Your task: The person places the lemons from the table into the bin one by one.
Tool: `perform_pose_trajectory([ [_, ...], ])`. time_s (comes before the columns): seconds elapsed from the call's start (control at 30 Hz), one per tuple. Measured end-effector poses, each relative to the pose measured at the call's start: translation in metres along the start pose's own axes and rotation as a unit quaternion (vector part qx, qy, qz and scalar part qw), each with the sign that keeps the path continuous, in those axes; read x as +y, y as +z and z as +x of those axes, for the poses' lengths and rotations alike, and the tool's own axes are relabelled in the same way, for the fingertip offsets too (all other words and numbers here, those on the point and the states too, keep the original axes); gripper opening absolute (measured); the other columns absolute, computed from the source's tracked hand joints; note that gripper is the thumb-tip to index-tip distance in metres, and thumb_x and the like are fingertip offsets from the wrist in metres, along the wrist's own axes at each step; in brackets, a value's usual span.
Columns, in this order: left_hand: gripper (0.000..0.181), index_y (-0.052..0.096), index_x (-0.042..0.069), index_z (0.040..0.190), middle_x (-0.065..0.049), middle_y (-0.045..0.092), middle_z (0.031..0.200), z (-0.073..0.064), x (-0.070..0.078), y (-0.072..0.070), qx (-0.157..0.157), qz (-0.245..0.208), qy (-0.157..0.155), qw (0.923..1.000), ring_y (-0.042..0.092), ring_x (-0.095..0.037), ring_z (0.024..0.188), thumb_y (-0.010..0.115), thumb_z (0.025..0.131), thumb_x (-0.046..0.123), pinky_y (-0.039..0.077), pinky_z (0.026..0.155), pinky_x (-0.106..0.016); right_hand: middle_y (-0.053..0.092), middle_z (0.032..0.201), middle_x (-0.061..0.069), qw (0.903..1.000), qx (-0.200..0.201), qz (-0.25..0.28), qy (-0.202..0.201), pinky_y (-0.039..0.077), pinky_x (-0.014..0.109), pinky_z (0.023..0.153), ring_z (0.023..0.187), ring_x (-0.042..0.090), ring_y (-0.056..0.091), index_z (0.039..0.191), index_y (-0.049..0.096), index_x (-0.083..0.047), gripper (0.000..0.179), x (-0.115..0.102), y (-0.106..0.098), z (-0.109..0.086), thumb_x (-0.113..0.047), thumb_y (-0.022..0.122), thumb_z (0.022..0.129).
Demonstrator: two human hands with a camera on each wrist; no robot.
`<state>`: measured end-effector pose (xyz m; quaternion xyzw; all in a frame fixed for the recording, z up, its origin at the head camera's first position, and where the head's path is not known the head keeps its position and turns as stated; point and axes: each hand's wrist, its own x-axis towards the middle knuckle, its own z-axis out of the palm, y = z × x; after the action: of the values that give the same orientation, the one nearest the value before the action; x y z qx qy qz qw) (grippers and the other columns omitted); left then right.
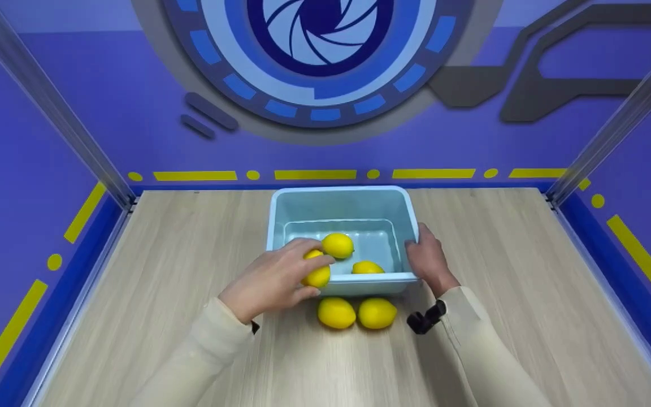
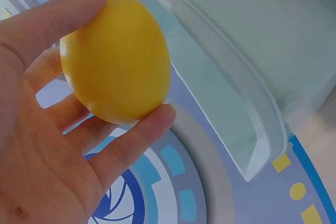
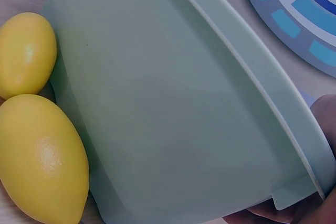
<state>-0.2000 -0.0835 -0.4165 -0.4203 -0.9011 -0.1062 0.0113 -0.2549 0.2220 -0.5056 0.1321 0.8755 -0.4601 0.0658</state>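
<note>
My left hand grips a yellow lemon between thumb and fingers, at the front left rim of a pale blue plastic bin. My right hand holds the bin by its right rim near the front corner; in the right wrist view only parts of its fingers show at the lower right. Inside the bin lie one lemon near the middle and another lemon partly hidden behind the front wall. Two more lemons, a left one and a right one, sit side by side before the bin.
The bin stands on a light wood-grain table, near its back edge. A blue-purple printed panel rises behind the table, with similar panels at both sides and metal posts in the corners.
</note>
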Motion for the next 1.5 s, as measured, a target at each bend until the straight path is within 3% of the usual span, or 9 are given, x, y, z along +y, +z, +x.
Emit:
perform_pose_trajectory([
  [0.7, 0.051, 0.056, 0.025, 0.134, -0.002, 0.053, 0.135, 0.002, -0.005, 0.0, -0.017, -0.006, -0.022, 0.9996, 0.051, -0.019, 0.124, 0.073, 0.086, 0.032, 0.056, 0.09, -0.036, 0.036, 0.153, 0.017, 0.9997, -0.011, 0.015, 0.018, 0.023, 0.053, 0.119, 0.139, 0.033, 0.037, 0.147, 0.029, -0.006, 0.048, -0.001, 0.0, -0.002, -0.011, 0.033, 0.1],
  [1.0, 0.052, 0.054, 0.027, 0.135, -0.002, 0.052, 0.137, 0.005, -0.005, -0.002, -0.033, -0.003, -0.037, 0.9988, 0.049, -0.02, 0.126, 0.072, 0.087, 0.033, 0.056, 0.09, -0.039, 0.038, 0.151, 0.017, 0.9998, -0.002, -0.006, 0.016, 0.024, 0.052, 0.118, 0.138, 0.034, 0.039, 0.145, 0.032, -0.004, 0.047, -0.002, 0.001, 0.001, -0.009, 0.035, 0.099],
  [1.5, 0.051, 0.054, 0.028, 0.134, -0.004, 0.053, 0.135, 0.007, -0.011, -0.003, -0.023, -0.002, -0.032, 0.9992, 0.052, -0.021, 0.122, 0.072, 0.087, 0.03, 0.056, 0.089, -0.039, 0.039, 0.151, 0.016, 0.9994, -0.01, 0.003, 0.033, 0.025, 0.053, 0.118, 0.135, 0.032, 0.041, 0.145, 0.031, -0.006, 0.046, -0.003, 0.002, 0.0, -0.01, 0.033, 0.1],
])
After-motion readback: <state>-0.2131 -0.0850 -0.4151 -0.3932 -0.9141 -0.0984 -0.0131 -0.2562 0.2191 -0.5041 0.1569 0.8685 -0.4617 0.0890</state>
